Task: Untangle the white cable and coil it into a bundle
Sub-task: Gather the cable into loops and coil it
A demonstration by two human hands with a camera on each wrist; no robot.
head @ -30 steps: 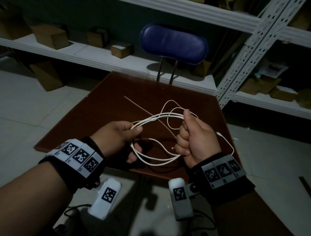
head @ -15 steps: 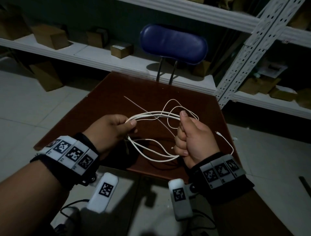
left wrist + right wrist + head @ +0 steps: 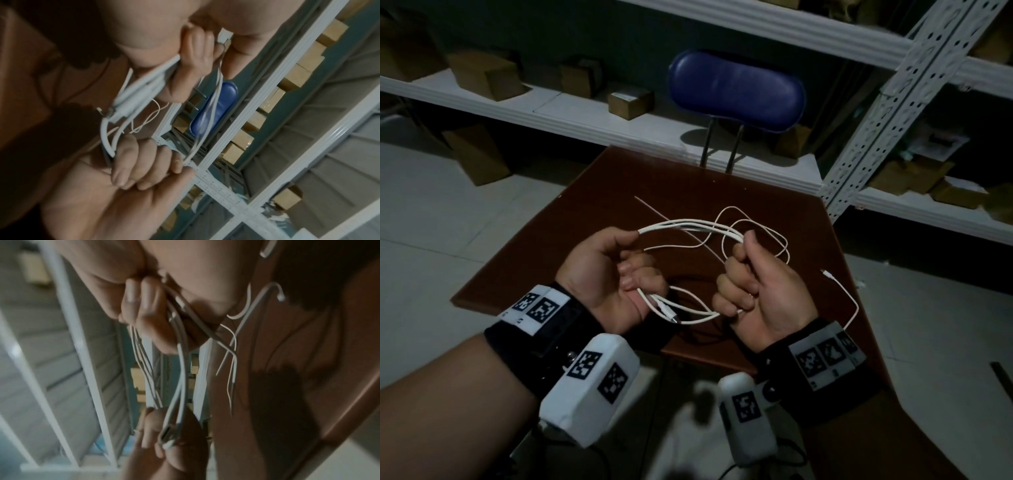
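The white cable [image 3: 688,226] hangs in several loose loops between my two hands, above the brown table [image 3: 640,178]. My left hand [image 3: 633,270] is turned palm up, its fingers curled round the loops at their left end. A plug end [image 3: 670,313] sticks out below it. My right hand [image 3: 739,277] grips the right end in a fist, thumb on top. A thin loose end with a small connector [image 3: 825,273] trails past my right wrist. In the left wrist view the cable [image 3: 139,91] runs between both fists. The right wrist view shows blurred strands [image 3: 180,369].
A blue chair back [image 3: 736,92] stands behind the table's far edge. White metal shelving [image 3: 592,113] with cardboard boxes [image 3: 630,101] runs along the back and right. A thin pale line [image 3: 650,209] lies across the tabletop. Tiled floor lies to the left.
My left hand has rolled palm up and drawn back toward me, taking the loops into its curled fingers. The upper strands now stretch straighter between the hands. My right hand has barely moved.
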